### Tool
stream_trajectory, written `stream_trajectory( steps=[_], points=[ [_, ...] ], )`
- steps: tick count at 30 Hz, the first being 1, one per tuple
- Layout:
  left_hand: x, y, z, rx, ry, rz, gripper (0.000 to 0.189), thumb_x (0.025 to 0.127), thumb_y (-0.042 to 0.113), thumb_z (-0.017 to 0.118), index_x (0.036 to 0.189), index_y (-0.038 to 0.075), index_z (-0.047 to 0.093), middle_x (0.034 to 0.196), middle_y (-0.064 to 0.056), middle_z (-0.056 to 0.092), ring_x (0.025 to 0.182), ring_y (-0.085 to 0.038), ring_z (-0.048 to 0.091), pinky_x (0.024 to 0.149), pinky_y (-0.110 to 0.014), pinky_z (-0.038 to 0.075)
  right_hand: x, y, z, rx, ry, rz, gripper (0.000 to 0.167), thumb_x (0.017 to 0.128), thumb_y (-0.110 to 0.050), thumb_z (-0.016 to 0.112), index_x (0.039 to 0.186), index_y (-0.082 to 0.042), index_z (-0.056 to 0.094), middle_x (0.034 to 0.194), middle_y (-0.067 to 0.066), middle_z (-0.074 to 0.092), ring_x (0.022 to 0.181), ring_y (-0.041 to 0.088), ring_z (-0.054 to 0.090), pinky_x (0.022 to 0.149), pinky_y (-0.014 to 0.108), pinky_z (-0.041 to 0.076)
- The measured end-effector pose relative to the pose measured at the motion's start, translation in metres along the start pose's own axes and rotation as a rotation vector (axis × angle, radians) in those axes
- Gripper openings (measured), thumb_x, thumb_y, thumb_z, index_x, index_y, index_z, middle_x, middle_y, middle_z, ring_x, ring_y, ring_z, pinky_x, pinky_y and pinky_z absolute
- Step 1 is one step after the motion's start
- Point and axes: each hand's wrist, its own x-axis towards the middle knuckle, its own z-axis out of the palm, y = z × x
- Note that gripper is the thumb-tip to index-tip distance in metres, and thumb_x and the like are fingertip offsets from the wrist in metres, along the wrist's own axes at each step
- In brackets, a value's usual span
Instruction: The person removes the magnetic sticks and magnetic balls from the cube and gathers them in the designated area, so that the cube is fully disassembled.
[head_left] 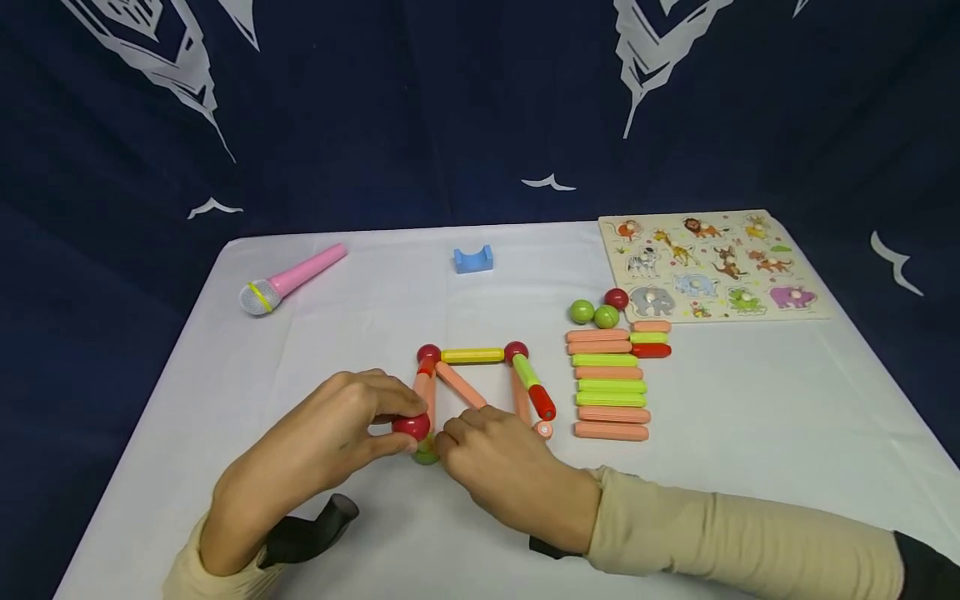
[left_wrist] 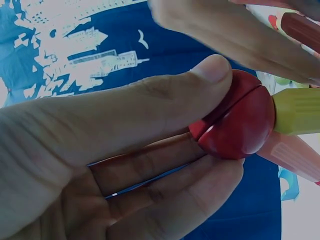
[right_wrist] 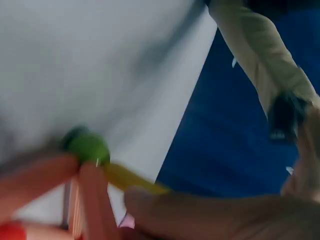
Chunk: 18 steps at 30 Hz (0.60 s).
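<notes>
My left hand [head_left: 330, 433] pinches a red ball [left_wrist: 237, 117] between thumb and fingertips. A yellow stick [left_wrist: 300, 111] meets this ball in the left wrist view. Below the ball, a green ball [right_wrist: 89, 149] joins the yellow stick and orange sticks [right_wrist: 37, 182]. My right hand [head_left: 517, 467] bends over the front of this stick-and-ball frame, beside the green ball and an orange stick [head_left: 461, 385]. Its fingertips are hidden, so a grip cannot be made out. At the frame's back, a yellow bar [head_left: 472, 356] links two red balls [head_left: 429, 355].
Right of the frame lie rows of orange, green and red sticks [head_left: 611, 387]. Behind them are loose green balls [head_left: 581, 312], another red ball [head_left: 617, 299] and an animal puzzle board [head_left: 697, 275]. A pink toy microphone [head_left: 300, 277] and blue curved block [head_left: 473, 260] lie farther back.
</notes>
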Motion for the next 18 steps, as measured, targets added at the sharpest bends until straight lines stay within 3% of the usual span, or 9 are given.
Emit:
stream_trajectory(
  steps=[3,6,14,18],
  points=[
    [0.000,0.000,0.001,-0.003,0.000,0.006,0.021,0.080,0.009,0.081,0.100,0.012,0.077,0.099,0.009,0.070,0.094,-0.009,0.063,0.081,-0.031,0.053,0.007,-0.006,0.012,-0.120,-0.031,-0.004,0.009,0.080,-0.015,0.080,0.082,-0.014,0.072,0.071,-0.005,0.062,0.062,0.010,0.053,0.058,0.020,0.042],
    [0.002,0.001,0.001,0.001,-0.006,0.010,0.021,0.080,0.010,0.082,0.101,0.012,0.077,0.099,0.009,0.070,0.093,-0.010,0.063,0.080,-0.031,0.053,0.009,-0.004,0.020,-0.118,-0.066,0.017,0.010,0.080,-0.015,0.081,0.079,-0.016,0.071,0.068,-0.005,0.060,0.060,0.011,0.052,0.057,0.021,0.039],
    [0.003,0.000,-0.001,-0.018,-0.007,0.011,0.021,0.080,0.011,0.082,0.101,0.012,0.078,0.096,0.010,0.070,0.091,-0.010,0.063,0.079,-0.029,0.054,0.006,-0.006,0.025,0.235,-0.121,0.136,0.011,0.084,-0.001,0.072,0.079,-0.011,0.071,0.064,-0.004,0.055,0.057,0.009,0.051,0.048,0.015,0.038],
    [0.000,-0.001,0.000,-0.027,-0.010,-0.009,0.022,0.080,0.012,0.082,0.102,0.012,0.078,0.098,0.009,0.071,0.094,-0.011,0.064,0.080,-0.030,0.054,0.005,-0.009,0.026,0.304,-0.116,0.165,0.009,0.084,-0.001,0.073,0.080,-0.009,0.073,0.066,-0.003,0.059,0.059,0.006,0.054,0.048,0.012,0.038]
  ],
)
